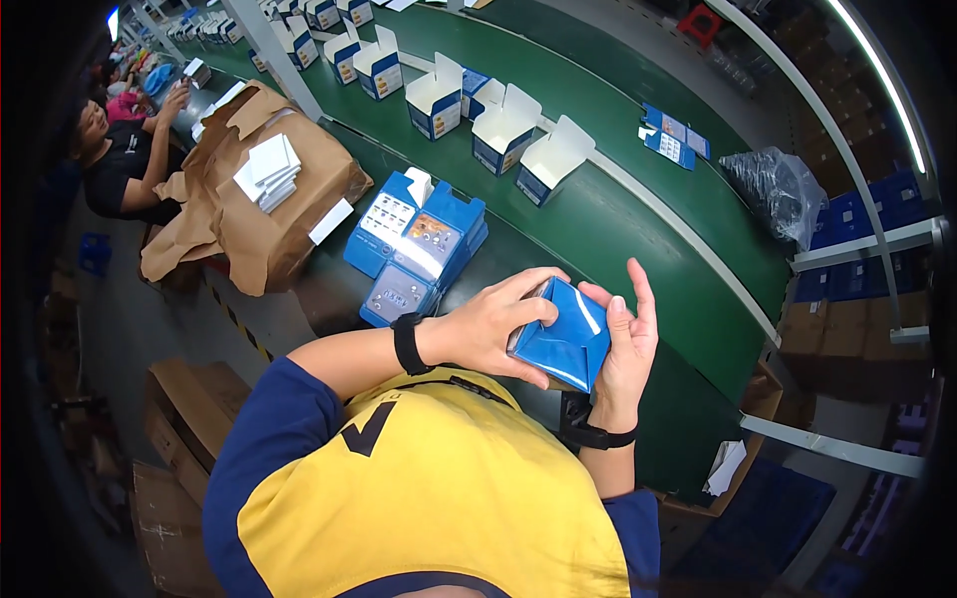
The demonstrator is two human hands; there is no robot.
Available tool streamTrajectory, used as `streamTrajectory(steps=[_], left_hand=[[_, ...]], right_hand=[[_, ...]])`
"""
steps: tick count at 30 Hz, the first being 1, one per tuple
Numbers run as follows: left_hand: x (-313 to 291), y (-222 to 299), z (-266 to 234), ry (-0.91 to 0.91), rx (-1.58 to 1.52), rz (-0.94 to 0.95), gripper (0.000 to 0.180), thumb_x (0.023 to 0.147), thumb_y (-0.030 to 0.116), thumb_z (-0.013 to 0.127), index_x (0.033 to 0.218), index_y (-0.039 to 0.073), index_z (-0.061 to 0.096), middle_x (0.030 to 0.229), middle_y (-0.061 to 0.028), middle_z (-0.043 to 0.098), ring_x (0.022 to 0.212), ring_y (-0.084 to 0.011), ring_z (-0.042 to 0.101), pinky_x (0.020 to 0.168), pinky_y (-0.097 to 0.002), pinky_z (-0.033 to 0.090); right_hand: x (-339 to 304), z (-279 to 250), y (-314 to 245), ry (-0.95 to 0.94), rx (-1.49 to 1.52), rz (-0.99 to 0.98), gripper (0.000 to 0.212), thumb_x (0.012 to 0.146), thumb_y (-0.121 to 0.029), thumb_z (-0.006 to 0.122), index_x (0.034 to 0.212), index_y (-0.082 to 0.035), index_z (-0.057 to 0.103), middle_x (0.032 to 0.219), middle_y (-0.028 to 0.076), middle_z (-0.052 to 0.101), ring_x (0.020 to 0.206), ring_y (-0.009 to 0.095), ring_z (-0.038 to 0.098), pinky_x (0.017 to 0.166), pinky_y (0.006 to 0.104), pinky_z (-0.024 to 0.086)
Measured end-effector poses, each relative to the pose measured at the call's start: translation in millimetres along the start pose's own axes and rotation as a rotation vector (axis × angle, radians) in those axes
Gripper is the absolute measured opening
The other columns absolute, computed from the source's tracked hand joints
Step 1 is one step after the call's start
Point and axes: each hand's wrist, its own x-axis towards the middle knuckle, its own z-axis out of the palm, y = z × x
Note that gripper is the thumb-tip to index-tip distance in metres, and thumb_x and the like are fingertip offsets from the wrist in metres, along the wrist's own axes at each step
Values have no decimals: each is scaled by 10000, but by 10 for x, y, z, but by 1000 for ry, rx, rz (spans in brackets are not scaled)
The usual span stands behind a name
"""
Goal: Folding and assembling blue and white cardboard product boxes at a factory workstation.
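Note:
Between my two hands, in front of my chest, is a small blue carton (575, 349) with folded flaps facing up. My left hand (498, 324) grips it from the left, with a finger pressed on the flaps. My right hand (628, 349) bears against its right side, the thumb along the edge and one finger raised. To the left of the carton lies a stack of flat, unfolded blue cartons (424, 244) with white and printed panels. A small white piece (419, 186) rests at the top of this stack.
A green conveyor (638, 234) runs beyond the bench, carrying several open blue-and-white boxes (436, 100) and flat cartons (678, 135). Brown paper packaging (319, 164) with white folded sheets (269, 171) stands at left, near another person (130, 164). A clear plastic bag (773, 189) sits at right, beside metal frame rails (837, 444).

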Motion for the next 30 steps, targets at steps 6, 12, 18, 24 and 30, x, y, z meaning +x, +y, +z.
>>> streamTrajectory(steps=[6, 12, 18, 24, 30], left_hand=[[17, -53, -42, -77, 5, 92, 605, 587, 353, 865, 990, 140, 468, 1356, -235, 309, 1188, -412, 405, 928, -454, 422], [72, 18, -123, 33, -22, 135, 806, 562, 358, 871, 1186, 121, 419, 1367, -217, 300, 1195, -402, 408, 948, -419, 412], [213, 277, -205, 294, -522, 155, 1144, 563, 380, 879, 1427, 99, 183, 1387, -160, 294, 1257, -300, 367, 995, -395, 378], [261, 358, -153, 37, -641, 86, 1253, 536, 341, 904, 1439, 67, 80, 1387, -150, 256, 1285, -278, 328, 1038, -396, 343], [262, 301, 10, -88, -1071, -89, 1198, 581, 276, 890, 1446, 83, 84, 1403, -153, 258, 1297, -284, 321, 1049, -397, 329]], right_hand=[[-27, 63, -35, -29, -148, -81, 542, 953, -196, 504, 1412, -38, 262, 1038, 198, 643, 916, 188, 637, 828, 296, 499], [-62, 224, -66, 21, -15, -198, 512, 965, -218, 477, 1390, -11, 280, 1060, 207, 631, 951, 196, 628, 849, 301, 492], [-200, -419, 117, -50, 188, 79, 378, 959, -201, 458, 1261, 25, 428, 1134, 194, 587, 981, 238, 603, 820, 329, 514], [-221, -283, 59, -41, 237, 183, 415, 934, -223, 499, 1263, 22, 431, 1158, 182, 575, 990, 248, 597, 841, 342, 510], [-185, -286, 38, -30, 354, 264, 482, 909, -243, 542, 1291, 19, 410, 1180, 173, 565, 1006, 251, 591, 865, 356, 504]])
